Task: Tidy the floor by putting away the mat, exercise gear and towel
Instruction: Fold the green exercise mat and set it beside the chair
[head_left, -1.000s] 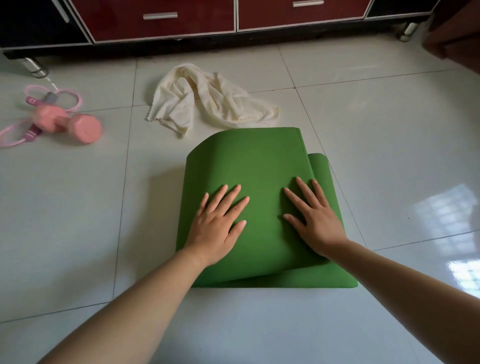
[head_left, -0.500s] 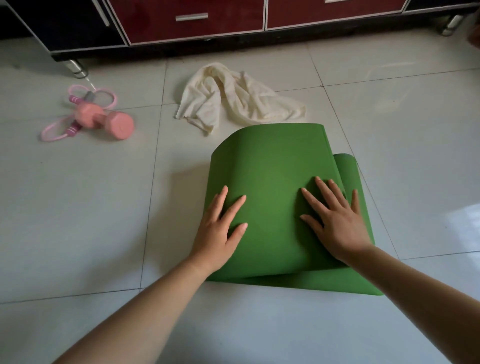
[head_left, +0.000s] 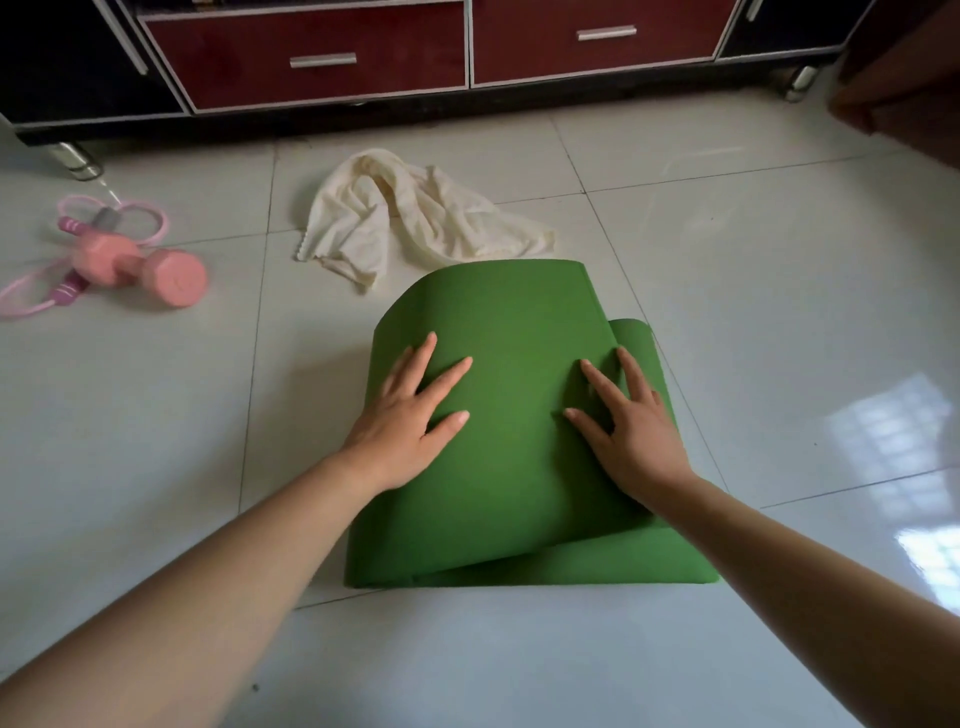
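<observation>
Left hand (head_left: 402, 418) now farther up mat (head_left: 509, 332).

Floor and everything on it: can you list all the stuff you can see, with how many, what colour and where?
mat: 1, green, folded over on the floor in the middle, both hands pressing on it
towel: 1, cream, crumpled on the floor just beyond the mat
dumbbell: 1, pink, on the floor at far left
jump rope: 1, pink with striped handles, tangled under the dumbbell
cabinet: 1, black frame, two dark red drawers with silver handles, along the back on metal legs
floor: white glossy tiles
left hand: 1, flat on the mat's left part, fingers spread
right hand: 1, flat on the mat's right part, fingers spread
</observation>
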